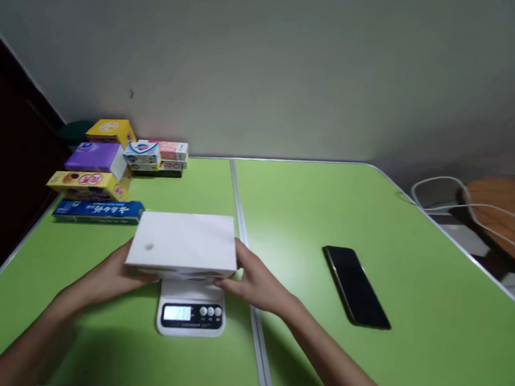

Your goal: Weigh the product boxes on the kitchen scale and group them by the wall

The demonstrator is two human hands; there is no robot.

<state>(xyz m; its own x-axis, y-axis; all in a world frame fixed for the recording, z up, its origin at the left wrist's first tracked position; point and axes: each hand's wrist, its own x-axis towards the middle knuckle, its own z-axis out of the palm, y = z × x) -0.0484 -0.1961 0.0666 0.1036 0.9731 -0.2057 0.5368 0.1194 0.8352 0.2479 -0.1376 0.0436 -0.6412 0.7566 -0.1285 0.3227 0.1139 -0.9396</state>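
A white box (186, 241) with a small grey mark on its lid is held level between my two hands. At its left end is my left hand (122, 272), fingers wrapped round the side and partly hidden. My right hand (251, 278) grips the right end, thumb at the near lower edge. Directly beneath is a white digital kitchen scale (190, 329), its display lit and its platform mostly covered by the box. Whether the box touches the platform I cannot tell. The digits are too blurred to read surely.
At the back left stand a blue toothpaste box (98, 211), a yellow carton (88, 186), a purple pack (96, 158), a yellow box (111, 130) and several small boxes (160, 157). A black phone (357, 287) lies to the right on the green table (305, 202). White cables (472, 205) hang beyond its edge.
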